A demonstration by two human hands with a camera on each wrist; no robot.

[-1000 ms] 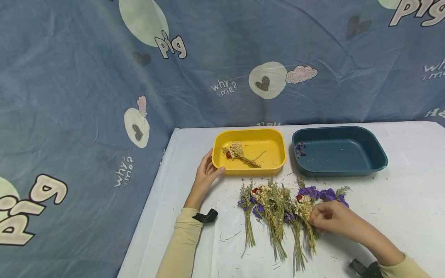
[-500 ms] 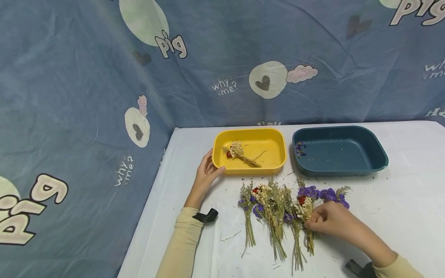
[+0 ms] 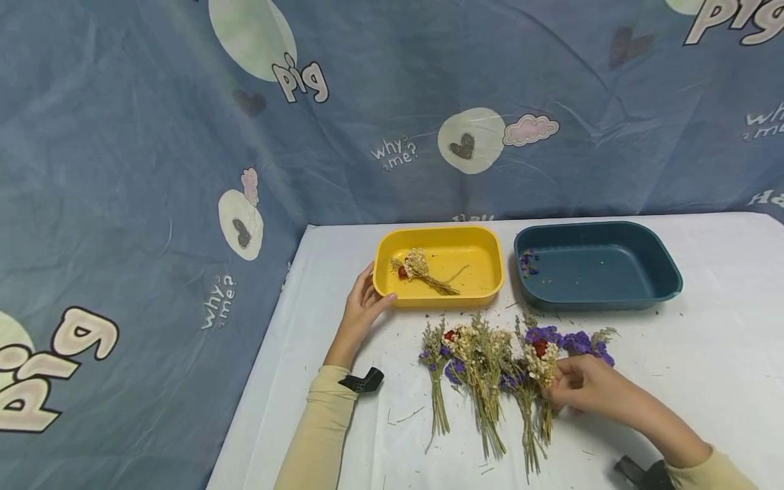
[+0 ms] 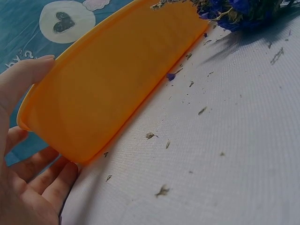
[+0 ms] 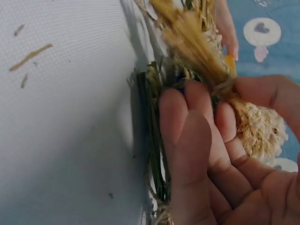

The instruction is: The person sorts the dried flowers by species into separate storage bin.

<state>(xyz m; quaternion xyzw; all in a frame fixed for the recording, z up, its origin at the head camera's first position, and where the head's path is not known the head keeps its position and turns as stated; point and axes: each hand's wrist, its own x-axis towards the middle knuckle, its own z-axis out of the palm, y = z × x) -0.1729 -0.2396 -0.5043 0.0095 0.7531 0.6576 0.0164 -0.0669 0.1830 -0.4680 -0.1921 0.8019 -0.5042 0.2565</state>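
Right grip [image 3: 589, 389] pinches the cream bunch [image 3: 541, 367] immediately to its left, long axis running fore-and-aft, perhaps just above the tabletop [image 3: 704, 367]; left grip [image 3: 360, 314] holds the yellow tray [image 3: 441, 302] at its left end.

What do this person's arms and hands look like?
The left hand and right hand are bare. The left sleeve and right sleeve are pale yellow-beige. The left wrist device, small and angular, and right wrist device are black.
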